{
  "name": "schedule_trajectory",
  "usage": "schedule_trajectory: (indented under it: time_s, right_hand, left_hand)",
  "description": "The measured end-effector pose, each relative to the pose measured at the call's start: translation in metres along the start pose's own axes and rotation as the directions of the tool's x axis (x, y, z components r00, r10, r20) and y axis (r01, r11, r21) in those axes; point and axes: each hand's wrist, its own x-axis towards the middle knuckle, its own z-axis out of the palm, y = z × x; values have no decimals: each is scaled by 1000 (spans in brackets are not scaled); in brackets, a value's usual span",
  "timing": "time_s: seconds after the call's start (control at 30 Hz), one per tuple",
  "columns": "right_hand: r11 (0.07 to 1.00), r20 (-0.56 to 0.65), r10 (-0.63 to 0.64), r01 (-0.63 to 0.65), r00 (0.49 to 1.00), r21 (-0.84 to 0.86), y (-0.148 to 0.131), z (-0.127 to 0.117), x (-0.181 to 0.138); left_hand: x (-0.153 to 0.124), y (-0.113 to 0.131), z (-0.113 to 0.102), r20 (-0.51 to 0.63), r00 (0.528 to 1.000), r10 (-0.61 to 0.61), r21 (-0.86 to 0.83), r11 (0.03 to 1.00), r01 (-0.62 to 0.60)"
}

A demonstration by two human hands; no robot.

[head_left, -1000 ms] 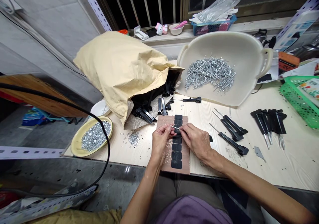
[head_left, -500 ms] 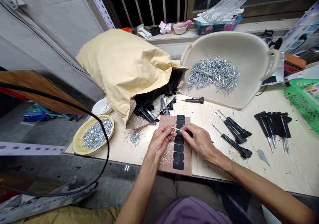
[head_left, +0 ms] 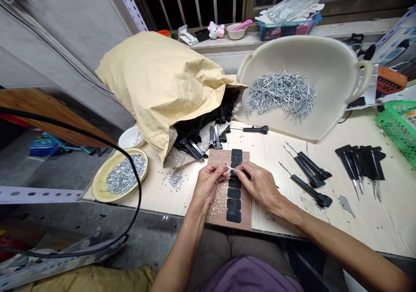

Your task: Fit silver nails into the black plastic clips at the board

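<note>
My left hand (head_left: pixel 208 183) and my right hand (head_left: pixel 258 184) meet over a brown board (head_left: pixel 219 201) with a row of black pads, at the table's front edge. The right hand grips a black-handled piece whose thin metal pin (head_left: pixel 230 167) points left. My left fingertips pinch at the tip of that pin; anything small held there is too tiny to see. Loose small nuts (head_left: pixel 176 179) lie just left of the board.
A yellow plate of small nuts (head_left: pixel 121 177) sits at the left front. A tan sack (head_left: pixel 159 82) spills black handles. A cream tray (head_left: pixel 328 92) holds several metal pins. Assembled black-handled pieces (head_left: pixel 307 173) lie right, more (head_left: pixel 362 162) farther right, a green basket (head_left: pixel 398 129) beyond.
Both hands stay together over the board, with only slight finger movement at the pin. The view has shifted a little.
</note>
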Motion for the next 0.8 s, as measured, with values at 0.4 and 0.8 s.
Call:
schedule_trajectory:
  time_s: [0.4, 0.8]
  right_hand:
    - [999, -54, -52, 51, 997, -13, 8, 1, -4]
    - [912, 101, 125, -155, 987, 380, 9, -4, -5]
  left_hand:
    - [-1, -5, 9, -45, 998, 53, 114, 992, -48]
    - [-17, -18, 17, 52, 793, 607, 663, 573, -482]
